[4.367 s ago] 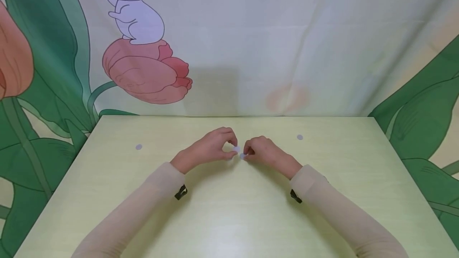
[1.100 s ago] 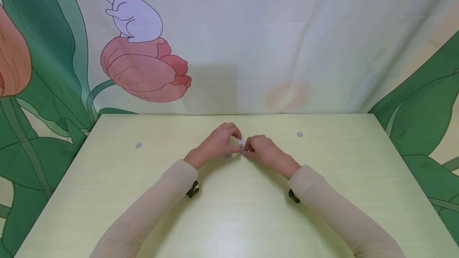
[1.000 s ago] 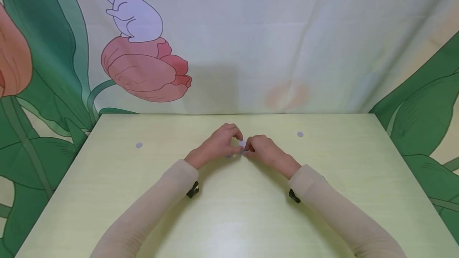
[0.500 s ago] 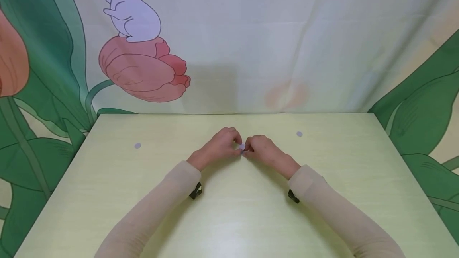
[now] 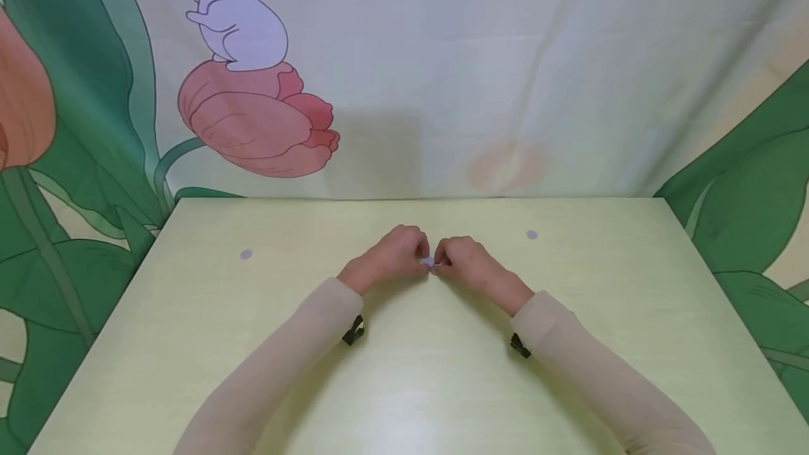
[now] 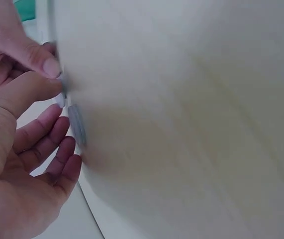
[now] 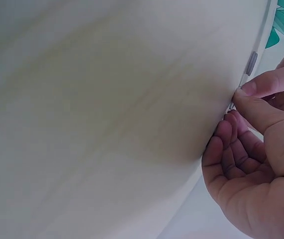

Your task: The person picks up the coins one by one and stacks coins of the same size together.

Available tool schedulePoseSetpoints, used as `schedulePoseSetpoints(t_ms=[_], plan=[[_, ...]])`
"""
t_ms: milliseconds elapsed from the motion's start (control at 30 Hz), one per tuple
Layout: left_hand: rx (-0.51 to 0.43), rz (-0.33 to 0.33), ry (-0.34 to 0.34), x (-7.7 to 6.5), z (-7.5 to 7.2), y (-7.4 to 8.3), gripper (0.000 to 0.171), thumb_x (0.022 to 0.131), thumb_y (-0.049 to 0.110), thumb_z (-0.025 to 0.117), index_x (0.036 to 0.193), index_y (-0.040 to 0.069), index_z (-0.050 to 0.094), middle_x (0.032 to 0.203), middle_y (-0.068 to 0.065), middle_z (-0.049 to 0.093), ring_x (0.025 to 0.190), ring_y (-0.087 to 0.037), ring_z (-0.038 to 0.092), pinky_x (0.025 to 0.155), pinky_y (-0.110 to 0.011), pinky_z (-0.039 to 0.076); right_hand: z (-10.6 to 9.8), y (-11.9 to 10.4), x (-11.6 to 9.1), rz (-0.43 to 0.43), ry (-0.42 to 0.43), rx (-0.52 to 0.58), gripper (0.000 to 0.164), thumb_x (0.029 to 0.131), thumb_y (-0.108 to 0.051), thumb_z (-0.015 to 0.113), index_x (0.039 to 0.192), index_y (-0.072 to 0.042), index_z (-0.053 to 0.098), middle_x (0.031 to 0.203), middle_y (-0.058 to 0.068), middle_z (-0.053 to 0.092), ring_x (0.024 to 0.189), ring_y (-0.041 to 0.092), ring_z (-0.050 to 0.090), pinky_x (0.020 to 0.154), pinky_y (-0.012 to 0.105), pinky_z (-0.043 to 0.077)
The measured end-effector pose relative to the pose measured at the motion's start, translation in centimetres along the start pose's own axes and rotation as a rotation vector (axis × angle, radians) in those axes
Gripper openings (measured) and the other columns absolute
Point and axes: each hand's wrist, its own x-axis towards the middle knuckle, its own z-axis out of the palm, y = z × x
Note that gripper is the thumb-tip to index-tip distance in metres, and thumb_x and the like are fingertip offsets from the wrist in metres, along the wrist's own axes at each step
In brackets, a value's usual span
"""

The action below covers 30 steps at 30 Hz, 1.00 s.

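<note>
Near the middle of the far half of the table, my left hand [image 5: 398, 251] and right hand [image 5: 470, 262] meet fingertip to fingertip. The left thumb and index finger pinch a small pale lilac disc [image 5: 428, 260], seen nearly edge-on as a pale disc [image 6: 61, 97] in the left wrist view. Against it, my right thumb and index finger pinch a small disc mostly hidden by the fingertips. A grey disc [image 6: 77, 127] lies on the table under the left fingers; the right wrist view also shows this grey disc [image 7: 251, 63], while the head view hides it.
Two more lilac discs lie flat on the pale yellow table [image 5: 411, 371]: a left disc [image 5: 246, 254] and a right disc [image 5: 532, 234]. Behind the far edge hangs a printed curtain [image 5: 442, 76] with flowers and a white animal.
The left hand has moved right, bringing its disc against the right hand's fingertips, and its fingers have closed in. The grey disc has passed out of sight under it. The right hand stays nearly still.
</note>
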Motion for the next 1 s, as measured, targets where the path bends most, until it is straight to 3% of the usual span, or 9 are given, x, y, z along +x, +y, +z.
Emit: schedulePoseSetpoints(t_ms=[167, 400, 600, 800, 1000], plan=[[-0.061, -0.039, -0.06, 0.1, -0.35, 0.12, 0.016, 0.088, 0.016, 0.08, 0.095, 0.003, 0.072, 0.096, -0.005, 0.067, 0.091, -0.019, 0.058, 0.086, -0.033, 0.051, -0.14, 0.0, 0.0, 0.004, -0.016, -0.004, 0.013, 0.094, -0.013, 0.074, 0.1, -0.002, 0.07, 0.088, 0.003, 0.07, 0.077, 0.014, 0.058, 0.073, 0.026, 0.051], [-0.061, 0.024, -0.072, 0.19, -0.53, -0.16, 0.016, 0.088, 0.013, 0.081, 0.098, 0.002, 0.074, 0.097, -0.006, 0.069, 0.09, -0.017, 0.059, 0.084, -0.03, 0.05, -0.36, -0.19, 0.06, -0.004, -0.008, -0.042, 0.012, 0.095, -0.015, 0.073, 0.097, -0.003, 0.071, 0.088, 0.004, 0.071, 0.08, 0.016, 0.062, 0.076, 0.029, 0.053], [-0.099, 0.006, -0.109, 0.0, -0.7, -0.27, 0.011, 0.088, 0.004, 0.078, 0.098, 0.002, 0.075, 0.097, -0.005, 0.073, 0.091, -0.016, 0.063, 0.084, -0.027, 0.052, -0.4, -0.31, 0.07, -0.026, -0.029, -0.042, 0.012, 0.094, -0.012, 0.073, 0.098, -0.001, 0.072, 0.092, 0.006, 0.073, 0.084, 0.018, 0.065, 0.079, 0.03, 0.054], [-0.118, 0.001, -0.095, -0.15, -0.56, -0.03, 0.009, 0.088, 0.002, 0.077, 0.096, 0.001, 0.075, 0.095, -0.006, 0.073, 0.09, -0.016, 0.064, 0.083, -0.028, 0.053, -0.48, -0.38, 0.08, -0.033, -0.05, -0.097, 0.009, 0.096, -0.007, 0.069, 0.101, 0.0, 0.073, 0.097, 0.009, 0.074, 0.092, 0.021, 0.068, 0.082, 0.031, 0.056], [-0.114, -0.008, -0.084, -0.06, -0.52, 0.21, 0.008, 0.088, 0.003, 0.078, 0.095, 0.002, 0.074, 0.095, -0.006, 0.072, 0.089, -0.016, 0.062, 0.082, -0.028, 0.052, -0.55, -0.43, 0.29, -0.016, -0.046, -0.148, 0.01, 0.097, -0.008, 0.066, 0.097, -0.001, 0.073, 0.093, 0.007, 0.074, 0.088, 0.02, 0.068, 0.08, 0.032, 0.056]])
